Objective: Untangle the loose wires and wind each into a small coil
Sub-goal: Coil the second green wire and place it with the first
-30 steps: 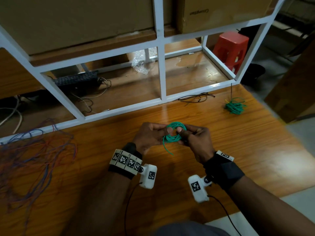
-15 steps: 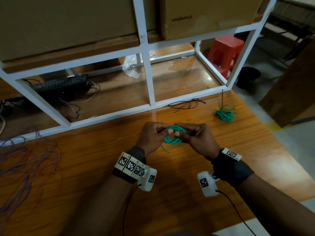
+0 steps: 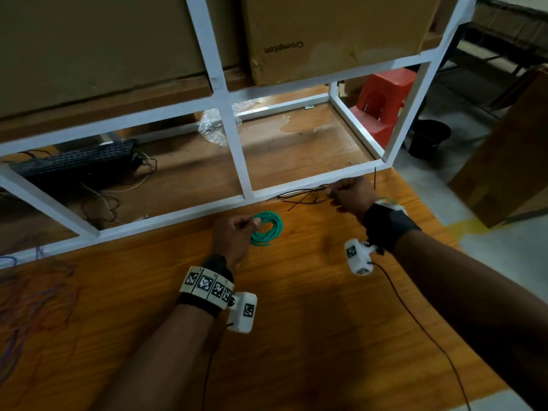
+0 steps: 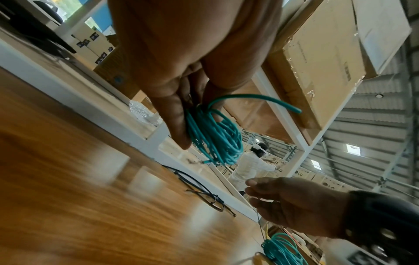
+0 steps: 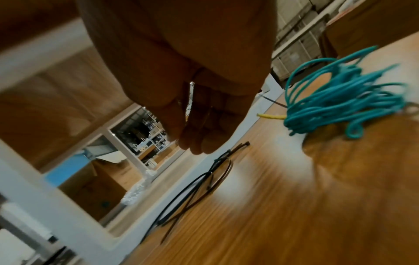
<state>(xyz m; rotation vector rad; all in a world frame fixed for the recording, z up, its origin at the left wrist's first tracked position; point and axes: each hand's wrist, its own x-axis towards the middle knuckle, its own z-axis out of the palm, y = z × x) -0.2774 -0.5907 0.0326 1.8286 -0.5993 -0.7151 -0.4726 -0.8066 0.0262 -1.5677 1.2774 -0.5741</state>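
Observation:
A small green wire coil [image 3: 268, 229] hangs just above the wooden table [image 3: 296, 336], pinched at its left side by my left hand [image 3: 252, 225]. In the left wrist view the green coil [image 4: 215, 138] sits between thumb and fingers, with a short loose end sticking out. My right hand [image 3: 333, 195] is farther right, by the shelf frame, its relaxed fingers over a few loose black wires [image 3: 302, 198] and holding nothing. The right wrist view shows the fingertips [image 5: 197, 143] above the black wires [image 5: 204, 181]. A second green coil [image 5: 340, 100] lies right of that hand.
A white metal shelf frame [image 3: 184, 213] borders the table's far side, with cardboard boxes [image 3: 326, 34] on top. A tangle of red and blue wires [image 3: 32, 295] lies at the left. The table ends at right, above the floor; a red stool [image 3: 382, 99] stands beyond.
My right hand has let go of the green coil and moved right and away to the black wires. The left hand alone keeps the coil, lower and nearer the shelf frame.

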